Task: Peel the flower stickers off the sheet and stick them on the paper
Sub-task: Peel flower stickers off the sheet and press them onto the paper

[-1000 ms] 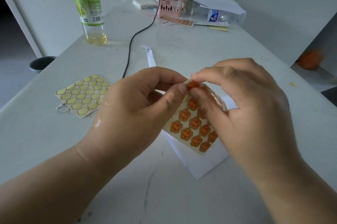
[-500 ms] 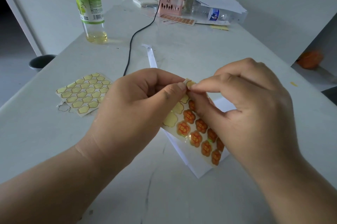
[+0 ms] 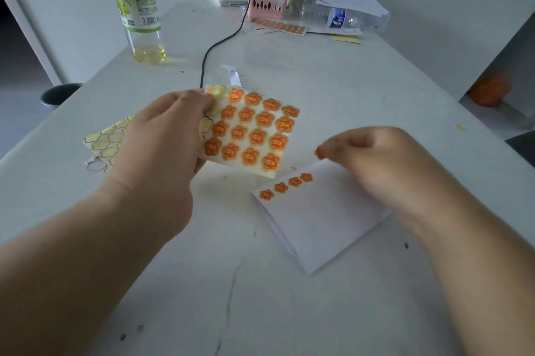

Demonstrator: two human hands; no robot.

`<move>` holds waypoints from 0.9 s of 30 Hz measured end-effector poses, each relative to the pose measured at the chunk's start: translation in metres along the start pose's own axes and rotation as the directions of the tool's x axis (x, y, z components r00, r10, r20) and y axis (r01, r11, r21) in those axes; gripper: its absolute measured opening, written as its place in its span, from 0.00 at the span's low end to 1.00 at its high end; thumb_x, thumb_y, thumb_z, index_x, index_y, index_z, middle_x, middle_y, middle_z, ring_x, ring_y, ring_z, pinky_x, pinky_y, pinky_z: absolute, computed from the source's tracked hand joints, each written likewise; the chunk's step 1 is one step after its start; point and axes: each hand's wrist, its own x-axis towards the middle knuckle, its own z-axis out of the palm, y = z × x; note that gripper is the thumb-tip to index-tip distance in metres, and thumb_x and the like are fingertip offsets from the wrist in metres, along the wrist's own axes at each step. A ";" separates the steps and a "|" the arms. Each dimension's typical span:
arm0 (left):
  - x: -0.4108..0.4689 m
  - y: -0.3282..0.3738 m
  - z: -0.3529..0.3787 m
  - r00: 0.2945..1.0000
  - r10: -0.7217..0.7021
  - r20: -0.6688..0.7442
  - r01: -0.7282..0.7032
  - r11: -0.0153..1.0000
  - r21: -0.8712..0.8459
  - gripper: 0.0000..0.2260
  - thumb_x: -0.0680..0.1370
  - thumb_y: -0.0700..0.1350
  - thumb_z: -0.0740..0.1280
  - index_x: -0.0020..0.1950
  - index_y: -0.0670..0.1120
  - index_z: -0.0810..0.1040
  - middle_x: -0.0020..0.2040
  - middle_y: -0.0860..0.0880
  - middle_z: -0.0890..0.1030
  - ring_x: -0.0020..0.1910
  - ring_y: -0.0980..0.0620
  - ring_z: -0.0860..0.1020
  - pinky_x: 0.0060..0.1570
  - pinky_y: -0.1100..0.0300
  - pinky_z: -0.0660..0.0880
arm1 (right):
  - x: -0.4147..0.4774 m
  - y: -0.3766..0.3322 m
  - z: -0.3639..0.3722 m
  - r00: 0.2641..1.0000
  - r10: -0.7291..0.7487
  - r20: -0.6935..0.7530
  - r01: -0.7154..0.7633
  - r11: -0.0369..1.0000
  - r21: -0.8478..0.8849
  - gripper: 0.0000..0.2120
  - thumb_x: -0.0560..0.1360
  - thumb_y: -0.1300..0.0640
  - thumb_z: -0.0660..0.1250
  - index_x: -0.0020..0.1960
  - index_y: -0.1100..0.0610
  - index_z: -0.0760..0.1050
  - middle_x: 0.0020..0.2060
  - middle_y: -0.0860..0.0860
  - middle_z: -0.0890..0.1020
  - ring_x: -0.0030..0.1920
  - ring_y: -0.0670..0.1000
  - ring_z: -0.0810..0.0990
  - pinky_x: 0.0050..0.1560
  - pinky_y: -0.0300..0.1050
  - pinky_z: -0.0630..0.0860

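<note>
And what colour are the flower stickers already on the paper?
Orange. The flower stickers sit in a row on the white paper; head view.

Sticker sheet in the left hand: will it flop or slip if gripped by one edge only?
Probably holds its shape: the sticker sheet juts out nearly flat from the left hand, gripped at one edge. Likely light, being thin. Its shiny backing may slip.
</note>
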 end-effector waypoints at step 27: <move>0.005 -0.018 0.007 0.933 0.213 0.292 -0.231 0.973 0.028 0.05 0.80 0.52 0.75 0.52 0.61 0.89 0.43 0.53 0.90 0.46 0.53 0.90 0.45 0.57 0.86 | -0.014 -0.015 -0.001 0.836 -0.368 -0.408 0.419 0.907 0.040 0.12 0.79 0.43 0.66 0.62 0.38 0.75 0.47 0.40 0.83 0.48 0.38 0.82 0.45 0.26 0.72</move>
